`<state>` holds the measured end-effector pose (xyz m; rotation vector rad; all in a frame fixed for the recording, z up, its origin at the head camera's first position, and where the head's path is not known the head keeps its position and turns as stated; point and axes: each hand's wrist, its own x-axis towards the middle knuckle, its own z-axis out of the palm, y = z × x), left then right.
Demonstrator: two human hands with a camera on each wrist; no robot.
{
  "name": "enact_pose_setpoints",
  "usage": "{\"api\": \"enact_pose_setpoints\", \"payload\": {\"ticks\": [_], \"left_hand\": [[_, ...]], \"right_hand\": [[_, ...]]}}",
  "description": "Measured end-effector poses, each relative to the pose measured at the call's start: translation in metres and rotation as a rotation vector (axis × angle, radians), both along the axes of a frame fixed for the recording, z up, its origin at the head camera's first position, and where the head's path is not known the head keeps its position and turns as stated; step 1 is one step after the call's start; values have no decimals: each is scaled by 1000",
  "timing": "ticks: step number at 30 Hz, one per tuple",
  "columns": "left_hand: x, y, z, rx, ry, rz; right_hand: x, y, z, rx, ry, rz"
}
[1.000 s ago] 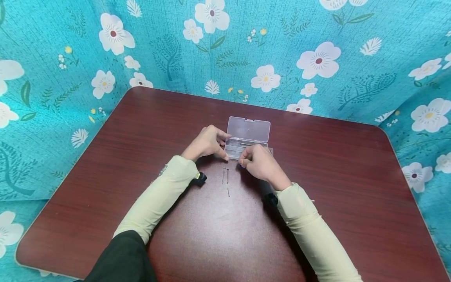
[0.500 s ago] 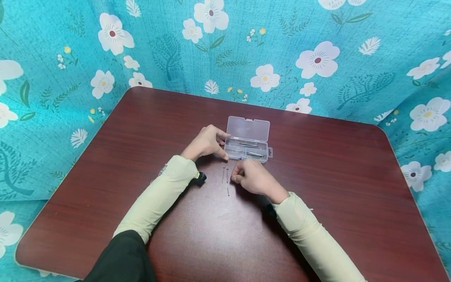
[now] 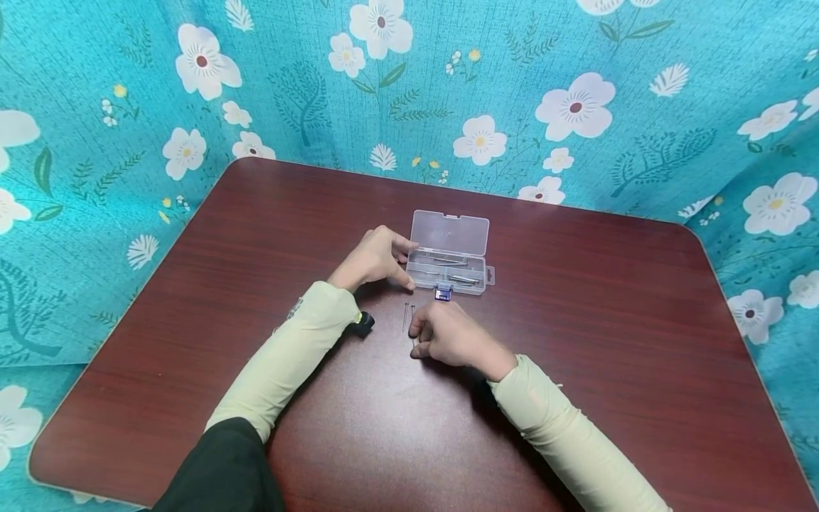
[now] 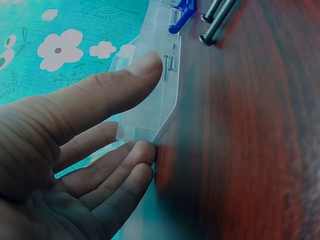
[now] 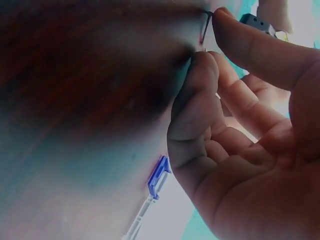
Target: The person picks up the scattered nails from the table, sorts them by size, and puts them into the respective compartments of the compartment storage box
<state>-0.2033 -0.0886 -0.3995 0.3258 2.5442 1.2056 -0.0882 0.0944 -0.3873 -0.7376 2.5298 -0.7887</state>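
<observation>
My left hand [image 3: 377, 259] holds the left end of a clear plastic box [image 3: 422, 279], thumb at the front and fingers at the side and back. Its clear lid [image 3: 448, 233] is tipped back and its blue latch [image 3: 443, 292] hangs at the front. Metal nails [image 3: 462, 280] lie in its compartments. My right hand [image 3: 451, 334] is low over the table in front of the box, thumb and index finger at the two ends of a short thin nail [image 5: 205, 29]. Two longer nails [image 3: 405, 318] lie beside it; the right fingers partly cover one.
The dark red-brown tabletop [image 3: 307, 213] has rounded corners. Behind and beside it hangs a turquoise flowered cloth [image 3: 307, 107]. A clear hanging tab [image 3: 490, 275] sticks out from the box's right end.
My right hand has moved from the box front toward me, down to the short nail on the table, uncovering the compartments and blue latch. The left hand stays on the box.
</observation>
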Motion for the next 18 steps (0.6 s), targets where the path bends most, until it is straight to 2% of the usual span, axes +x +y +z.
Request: {"api": "enact_pose_setpoints", "payload": {"ticks": [8, 18], "left_hand": [[0, 1, 1, -6, -14, 0], [1, 0, 1, 1, -13, -11]], "right_hand": [[0, -2, -1, -2, 25, 30], [0, 1, -1, -23, 79, -25]]}}
